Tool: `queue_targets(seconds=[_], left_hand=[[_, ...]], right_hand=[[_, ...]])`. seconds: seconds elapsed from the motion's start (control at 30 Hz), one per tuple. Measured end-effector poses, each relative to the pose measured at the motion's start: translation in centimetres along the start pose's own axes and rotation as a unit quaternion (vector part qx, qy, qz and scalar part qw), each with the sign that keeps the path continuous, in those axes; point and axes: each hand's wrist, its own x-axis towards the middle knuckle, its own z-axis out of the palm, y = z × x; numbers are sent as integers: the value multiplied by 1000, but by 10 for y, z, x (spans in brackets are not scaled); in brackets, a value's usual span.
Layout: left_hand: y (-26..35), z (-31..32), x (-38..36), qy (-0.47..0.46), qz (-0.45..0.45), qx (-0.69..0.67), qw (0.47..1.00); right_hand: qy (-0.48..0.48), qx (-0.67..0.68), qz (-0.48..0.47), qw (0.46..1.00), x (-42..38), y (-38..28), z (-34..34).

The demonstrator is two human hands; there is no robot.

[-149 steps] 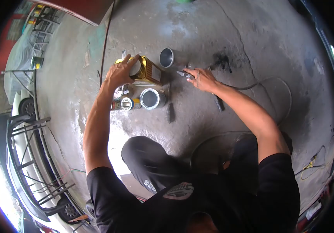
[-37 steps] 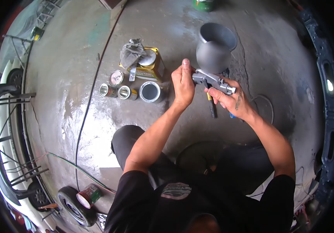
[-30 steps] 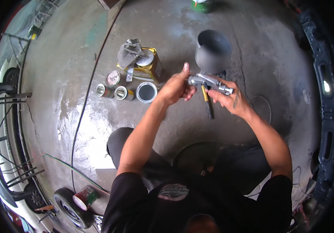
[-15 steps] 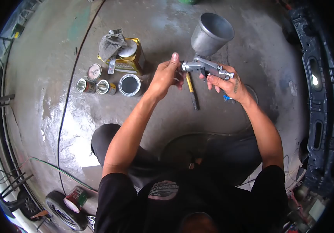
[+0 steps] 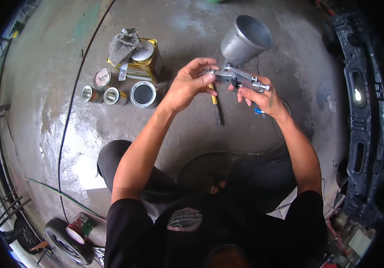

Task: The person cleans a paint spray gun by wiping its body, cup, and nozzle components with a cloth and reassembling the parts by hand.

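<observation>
A metal spray gun (image 5: 234, 77) with a grey gravity cup (image 5: 247, 39) on top is held above the floor between my hands. My right hand (image 5: 263, 93) is wrapped round its handle, below the adjusting knobs at the rear. At the front, the thumb and fingers of my left hand (image 5: 191, 84) close round the nozzle end, which they partly hide. A blue hose fitting (image 5: 258, 110) shows under my right hand. Lying on the floor beneath the gun is a tool with a yellow and black handle (image 5: 215, 105); my left hand hides its upper end.
Left of my hands stand an open can of dark paint (image 5: 143, 94), several smaller cans (image 5: 111, 96), and a yellow square tin (image 5: 149, 71) bearing a grey rag (image 5: 125, 46). A dark hose (image 5: 69, 120) crosses the floor. A black car panel (image 5: 361, 116) stands at right, a wheel (image 5: 67, 241) lower left.
My left fingers have shifted their grip on the nozzle, the thumb now lower and the fingers raised over it. The right hand keeps its hold. The view has shifted slightly.
</observation>
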Motion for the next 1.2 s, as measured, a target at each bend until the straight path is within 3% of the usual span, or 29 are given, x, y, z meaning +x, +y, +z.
queue_targets(seconds=[0.03, 0.2, 0.27, 0.33, 0.47, 0.53, 0.6, 0.67, 0.73, 0.77, 0.9, 1.1, 1.2], left_hand=[[-4, -4, 1, -34, 36, 4, 999], [-2, -45, 13, -103, -152, 30, 983], [-7, -42, 12, -64, -149, 27, 986], [6, 0, -3, 26, -45, 45, 998], [-11, -15, 3, -43, 4, 86, 995], [-11, -32, 7, -86, -33, 100, 991], [-10, -41, 14, -104, -137, 43, 984], [-9, -43, 12, -80, -165, 30, 983], [-3, -21, 2, -21, -114, 63, 991], [-7, -15, -2, -18, -35, 18, 999], [-13, -34, 5, -82, -12, 56, 995], [-21, -50, 15, -74, -190, 27, 979], [-16, -35, 11, -15, -207, 168, 964]], right_hand=[[3, -3, -1, 1000, 0, -1, 0], [-5, 1, 0, 1000, 0, 2, 1], [-5, -3, 5, 1000, 0, 3, 2], [-1, -4, 14, 1000, 0, 5, 2], [0, -11, 17, 1000, 2, 0, 3], [-5, -14, 19, 1000, 2, -1, 4], [-7, -13, 21, 1000, 3, 2, 5], [-11, -10, 21, 1000, 3, 4, 6], [-13, -7, 17, 1000, 4, 6, 5], [-14, -2, 16, 1000, 4, 6, 4], [-24, 8, 22, 999, 7, 10, 1], [-36, 15, 35, 999, 8, 11, 3], [-45, 20, 35, 998, 9, 11, 4]])
